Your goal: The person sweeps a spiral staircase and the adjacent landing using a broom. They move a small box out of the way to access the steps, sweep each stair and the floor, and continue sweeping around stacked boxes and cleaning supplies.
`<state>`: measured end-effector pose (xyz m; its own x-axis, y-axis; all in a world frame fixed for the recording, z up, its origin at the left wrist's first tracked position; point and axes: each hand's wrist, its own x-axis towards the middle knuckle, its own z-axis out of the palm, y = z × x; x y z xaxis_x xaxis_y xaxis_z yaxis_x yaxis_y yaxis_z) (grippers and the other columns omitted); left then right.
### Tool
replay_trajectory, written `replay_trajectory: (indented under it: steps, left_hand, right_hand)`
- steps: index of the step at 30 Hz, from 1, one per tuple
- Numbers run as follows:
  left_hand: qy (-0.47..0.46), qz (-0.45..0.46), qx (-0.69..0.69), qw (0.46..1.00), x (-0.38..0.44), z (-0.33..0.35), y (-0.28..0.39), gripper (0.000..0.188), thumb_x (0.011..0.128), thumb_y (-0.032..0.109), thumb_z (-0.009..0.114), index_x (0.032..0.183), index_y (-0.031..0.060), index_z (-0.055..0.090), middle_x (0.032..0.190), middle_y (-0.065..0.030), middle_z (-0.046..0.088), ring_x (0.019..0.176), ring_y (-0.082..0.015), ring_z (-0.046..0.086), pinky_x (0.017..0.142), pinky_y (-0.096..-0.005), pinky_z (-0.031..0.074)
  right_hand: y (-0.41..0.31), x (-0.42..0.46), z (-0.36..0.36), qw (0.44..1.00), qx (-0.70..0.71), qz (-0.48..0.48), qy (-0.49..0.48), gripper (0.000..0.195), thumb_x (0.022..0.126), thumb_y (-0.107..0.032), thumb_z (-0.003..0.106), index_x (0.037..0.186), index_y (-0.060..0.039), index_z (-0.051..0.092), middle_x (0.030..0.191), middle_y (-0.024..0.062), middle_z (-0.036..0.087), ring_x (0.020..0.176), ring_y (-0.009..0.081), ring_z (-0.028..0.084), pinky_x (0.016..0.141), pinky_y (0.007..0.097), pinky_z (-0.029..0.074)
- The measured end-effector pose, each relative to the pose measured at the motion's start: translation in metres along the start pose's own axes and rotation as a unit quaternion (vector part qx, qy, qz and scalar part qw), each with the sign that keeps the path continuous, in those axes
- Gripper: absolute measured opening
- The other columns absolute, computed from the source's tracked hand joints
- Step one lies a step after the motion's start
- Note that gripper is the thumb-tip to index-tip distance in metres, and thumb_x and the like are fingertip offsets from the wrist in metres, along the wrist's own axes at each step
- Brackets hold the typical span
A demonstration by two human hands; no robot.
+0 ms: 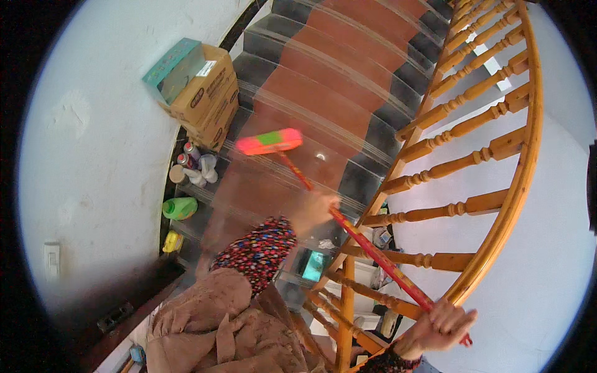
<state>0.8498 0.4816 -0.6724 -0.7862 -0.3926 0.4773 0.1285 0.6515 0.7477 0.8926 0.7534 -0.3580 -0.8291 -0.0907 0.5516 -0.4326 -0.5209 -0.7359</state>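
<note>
A broom with a pink and green head (269, 141) and a red patterned handle (382, 261) spans the view, its head just over the stairs. My left hand (313, 210), slightly blurred, is closed round the handle at its middle. Near the handle's lower end, past the wooden handrail, my right hand (440, 325) grips it. Below the head run dark stair treads (266, 35) with a reddish-brown strip (322, 84) down their middle. The bristles are hidden under the head.
Stacked cardboard boxes (205, 100) and a teal box (173, 70) stand by the left wall. Below them are spray cans (187, 161), a green bottle (180, 208) and a yellow container (173, 241). A wooden banister (531, 116) curves along the right. A teal box (314, 265) lies near its foot.
</note>
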Motion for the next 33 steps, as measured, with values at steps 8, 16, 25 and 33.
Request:
replay_trajectory:
  steps: [8,16,25,33]
  left_hand:
    - [-0.159,0.079,-0.155,0.972,-0.001,0.127,0.157,0.022,0.072,0.027,0.074,0.064,0.0126,0.06,0.066,-0.0114,0.06,0.076,-0.0346,0.063,0.066,-0.0453,0.047]
    - [0.176,0.043,-0.064,0.981,0.034,0.008,0.145,0.016,0.069,0.008,0.072,0.069,0.0119,0.057,0.069,-0.0079,0.06,0.07,-0.0331,0.059,0.066,-0.0453,0.043]
    - [0.372,-0.099,0.181,0.905,0.126,-0.088,-0.034,0.015,0.086,0.011,0.065,0.076,0.0057,0.057,0.079,-0.015,0.062,0.082,-0.037,0.058,0.074,-0.049,0.042]
    - [0.302,-0.106,0.085,0.944,0.132,-0.017,-0.035,0.006,0.072,0.007,0.068,0.075,0.0088,0.064,0.076,-0.0127,0.064,0.082,-0.035,0.062,0.074,-0.0491,0.046]
  right_hand:
    - [-0.149,0.021,-0.038,0.979,-0.148,-0.141,0.003,0.039,0.102,-0.018,0.049,0.066,-0.0188,0.035,0.05,-0.0049,0.031,0.042,0.0084,0.024,0.042,0.0266,0.024]
    - [-0.125,0.104,-0.031,0.91,0.11,-0.01,-0.4,0.04,0.103,-0.028,0.048,0.067,-0.0138,0.042,0.049,-0.005,0.041,0.038,0.0055,0.038,0.036,0.0215,0.033]
    - [0.136,0.267,0.124,0.85,0.308,0.138,-0.404,0.028,0.105,-0.024,0.044,0.08,-0.0136,0.045,0.051,-0.0091,0.029,0.041,0.0033,0.024,0.044,0.0206,0.026]
    - [0.111,0.264,0.094,0.895,0.178,0.154,-0.379,0.027,0.106,-0.02,0.042,0.08,-0.0145,0.041,0.053,-0.0094,0.027,0.042,0.0038,0.02,0.045,0.0226,0.022]
